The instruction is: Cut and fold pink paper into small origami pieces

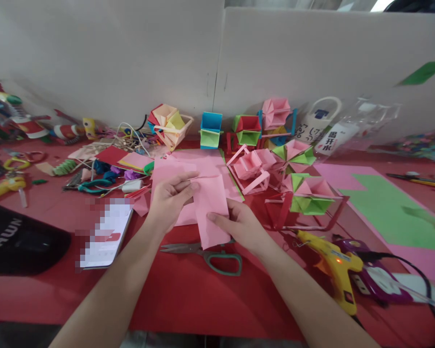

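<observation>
A folded strip of pink paper [210, 208] is held up between both hands. My left hand [171, 197] pinches its upper left edge between thumb and fingers. On the strip's right side, lower down, my right hand [239, 220] grips it with the thumb in front and the fingers mostly behind. Behind the strip, larger pink sheets [170, 169] lie on the red table [188, 309], with a green edge showing on their right. Scissors with green handles [223, 261] lie just below the strip, their blades pointing left and partly covered.
Folded paper wheels on frames [248, 166] stand at the back and right. A yellow glue gun [333, 266] with a lit orange light lies at the right, near pink and green sheets [395, 208]. Left are a phone [110, 237], a black cup [21, 241] and craft scraps.
</observation>
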Motion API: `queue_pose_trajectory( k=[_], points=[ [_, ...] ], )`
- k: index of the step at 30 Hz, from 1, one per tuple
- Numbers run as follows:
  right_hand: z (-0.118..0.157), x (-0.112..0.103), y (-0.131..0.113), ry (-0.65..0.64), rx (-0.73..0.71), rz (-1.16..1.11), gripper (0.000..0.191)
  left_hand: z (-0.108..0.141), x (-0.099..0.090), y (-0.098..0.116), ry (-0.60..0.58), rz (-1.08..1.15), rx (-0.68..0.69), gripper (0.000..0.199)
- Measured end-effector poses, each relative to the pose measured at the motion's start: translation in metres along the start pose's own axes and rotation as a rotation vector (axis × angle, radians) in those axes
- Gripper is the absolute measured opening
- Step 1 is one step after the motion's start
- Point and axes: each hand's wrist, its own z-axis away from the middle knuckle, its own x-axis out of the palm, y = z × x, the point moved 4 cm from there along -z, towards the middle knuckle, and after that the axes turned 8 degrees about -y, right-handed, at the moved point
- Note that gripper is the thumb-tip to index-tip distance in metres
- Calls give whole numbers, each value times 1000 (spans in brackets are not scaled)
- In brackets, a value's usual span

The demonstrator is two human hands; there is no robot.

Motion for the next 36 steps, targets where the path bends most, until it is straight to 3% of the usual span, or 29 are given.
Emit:
queue_pose_trajectory(
  k=[13, 30, 36],
  points=[
    [3, 2, -10, 96, -2, 80, 30, 1, 4, -8, -34, -16, -36, 36],
    [3, 1, -8, 94, -8, 115, 30, 0, 4, -9, -55, -9, -35, 33],
    [3, 2, -12, 107, -23, 64, 30, 2, 5, -8, -60, -108, -22, 30]
  ],
)
